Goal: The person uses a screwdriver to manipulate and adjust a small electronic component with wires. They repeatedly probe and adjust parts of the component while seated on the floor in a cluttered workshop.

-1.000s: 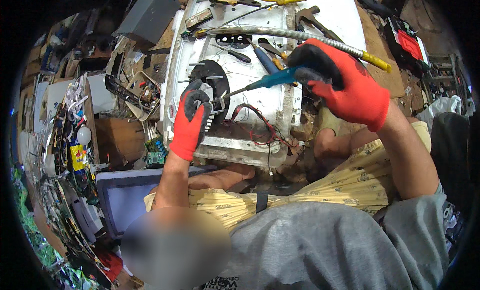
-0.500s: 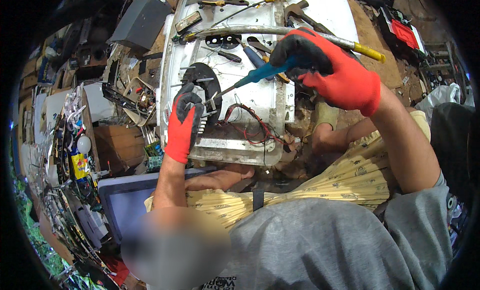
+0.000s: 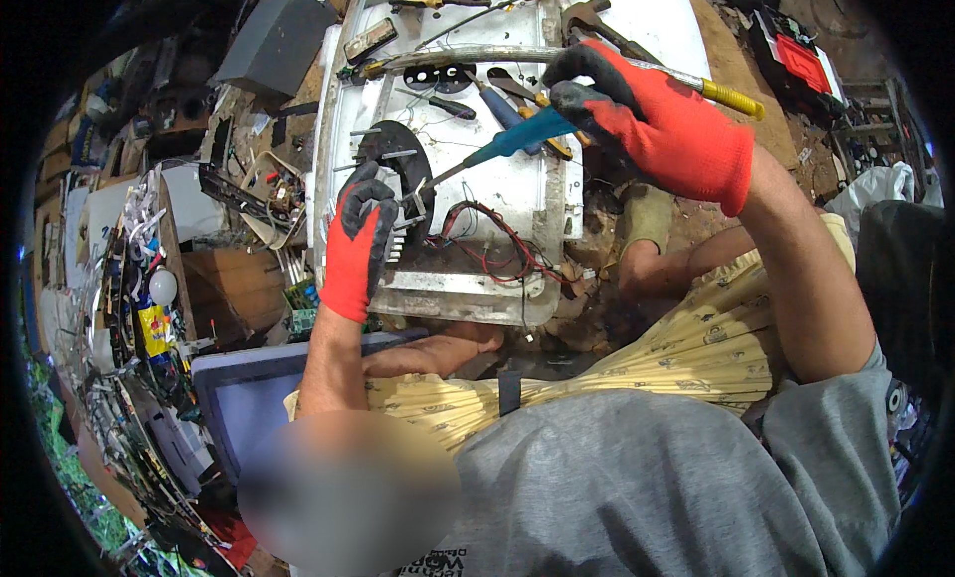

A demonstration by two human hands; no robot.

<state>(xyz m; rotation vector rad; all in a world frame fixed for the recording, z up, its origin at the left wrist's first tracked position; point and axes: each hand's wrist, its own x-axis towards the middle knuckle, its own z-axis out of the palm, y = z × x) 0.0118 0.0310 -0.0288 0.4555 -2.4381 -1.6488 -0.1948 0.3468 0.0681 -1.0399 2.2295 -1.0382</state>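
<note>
My right hand point(image 3: 652, 124), in a red glove with black palm, grips the rear end of a blue-handled screwdriver point(image 3: 522, 137). Its thin metal shaft slants down left to a small metal piece beside my left hand point(image 3: 363, 229). That hand, gloved alike, has its fingers curled at the edge of a black round plate point(image 3: 413, 159) with metal rods sticking out. Pale fins of a metal part point(image 3: 397, 247) show beside the left palm; the fingers hide the rest. Red and black wires point(image 3: 507, 244) lie right of the plate.
The work sits on a white metal panel point(image 3: 468, 303). Across it lie a long yellow-ended rod point(image 3: 731, 97), a hammer point(image 3: 597, 20), pliers point(image 3: 438, 0) and a small dark screwdriver point(image 3: 453, 107). A grey box point(image 3: 277, 45) and heaped scrap stand left.
My right hand's fingers have loosened and shifted on the screwdriver handle, baring more of its rear. The left hand stays by the plate, and the whole view has shifted slightly.
</note>
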